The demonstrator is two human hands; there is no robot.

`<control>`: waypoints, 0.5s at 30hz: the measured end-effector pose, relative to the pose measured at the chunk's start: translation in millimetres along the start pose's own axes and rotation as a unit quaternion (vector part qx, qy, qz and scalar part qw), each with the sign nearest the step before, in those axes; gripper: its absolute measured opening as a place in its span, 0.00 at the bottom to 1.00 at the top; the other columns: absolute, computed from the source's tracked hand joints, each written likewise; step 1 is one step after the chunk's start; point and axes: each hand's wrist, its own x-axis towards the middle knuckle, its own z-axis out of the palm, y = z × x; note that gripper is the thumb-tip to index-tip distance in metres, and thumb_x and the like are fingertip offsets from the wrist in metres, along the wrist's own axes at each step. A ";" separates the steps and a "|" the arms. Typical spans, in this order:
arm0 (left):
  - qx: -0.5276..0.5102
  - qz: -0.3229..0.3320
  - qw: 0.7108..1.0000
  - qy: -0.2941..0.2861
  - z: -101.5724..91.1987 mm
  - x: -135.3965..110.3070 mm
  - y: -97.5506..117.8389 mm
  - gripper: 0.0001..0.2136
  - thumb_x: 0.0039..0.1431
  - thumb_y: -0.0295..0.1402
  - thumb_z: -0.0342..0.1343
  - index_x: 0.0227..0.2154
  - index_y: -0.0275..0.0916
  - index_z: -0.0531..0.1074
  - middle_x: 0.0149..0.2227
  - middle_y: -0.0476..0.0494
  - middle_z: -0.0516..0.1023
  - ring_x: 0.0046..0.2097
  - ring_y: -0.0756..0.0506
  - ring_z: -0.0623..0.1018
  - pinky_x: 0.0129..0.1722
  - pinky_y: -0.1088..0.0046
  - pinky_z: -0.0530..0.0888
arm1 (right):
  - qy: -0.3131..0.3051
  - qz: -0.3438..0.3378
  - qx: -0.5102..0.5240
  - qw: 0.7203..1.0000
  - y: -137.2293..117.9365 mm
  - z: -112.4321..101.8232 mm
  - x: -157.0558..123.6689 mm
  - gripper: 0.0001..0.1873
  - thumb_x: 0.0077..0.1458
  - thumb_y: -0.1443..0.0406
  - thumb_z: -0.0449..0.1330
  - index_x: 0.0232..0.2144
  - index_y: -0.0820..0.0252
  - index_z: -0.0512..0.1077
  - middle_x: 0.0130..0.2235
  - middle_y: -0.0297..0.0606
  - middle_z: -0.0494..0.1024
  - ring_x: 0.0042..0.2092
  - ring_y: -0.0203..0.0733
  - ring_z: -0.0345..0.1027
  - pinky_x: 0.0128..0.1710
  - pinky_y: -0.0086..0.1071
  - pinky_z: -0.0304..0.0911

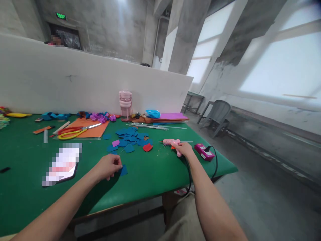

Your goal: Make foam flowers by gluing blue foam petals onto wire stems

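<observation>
While the right hand (185, 149) grips a glue gun (172, 143) and the left hand (107, 166) pinches a thin wire (122, 151), the green table (150, 180) has a partition (155, 85) behind, a chair (218, 115) rightward.

Head camera facing forward, down over table (150, 177); left hand (108, 166), right hand (184, 148) near, white panel (92, 85) beyond.

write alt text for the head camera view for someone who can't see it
A person's right grip is on a pink glue gun and the left grip is curled beside a blue piece on a green table. Beyond are more blue pieces, scissors and a pink bottle.
</observation>
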 end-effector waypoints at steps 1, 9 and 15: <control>0.001 0.000 1.000 -0.001 0.0 0.5 -0.9 0.07 0.46 0.37 0.47 0.23 0.38 0.63 0.17 0.53 0.67 0.15 0.53 0.67 0.11 0.82 0.61 | -0.001 0.004 -0.020 1.000 -1.6 -1.0 0.4 0.26 0.45 0.47 0.53 0.11 0.60 0.65 0.14 0.38 0.67 0.25 0.42 0.65 0.26 0.29 0.53; -0.008 0.007 1.000 -0.004 0.1 1.2 -2.5 0.07 0.46 0.36 0.47 0.23 0.38 0.63 0.14 0.54 0.65 0.14 0.53 0.65 0.11 0.80 0.62 | -0.009 0.030 -0.116 0.993 -13.2 -11.5 -12.1 0.30 0.53 0.48 0.45 0.26 0.68 0.73 0.28 0.54 0.76 0.37 0.50 0.70 0.33 0.33 0.57; -0.012 0.010 1.000 -0.005 0.2 1.8 -3.5 0.07 0.46 0.36 0.48 0.23 0.38 0.64 0.14 0.54 0.66 0.14 0.53 0.66 0.11 0.81 0.62 | 0.055 0.027 -0.141 0.988 -31.8 -30.7 -37.2 0.28 0.56 0.48 0.41 0.35 0.63 0.71 0.36 0.49 0.75 0.39 0.46 0.69 0.33 0.32 0.56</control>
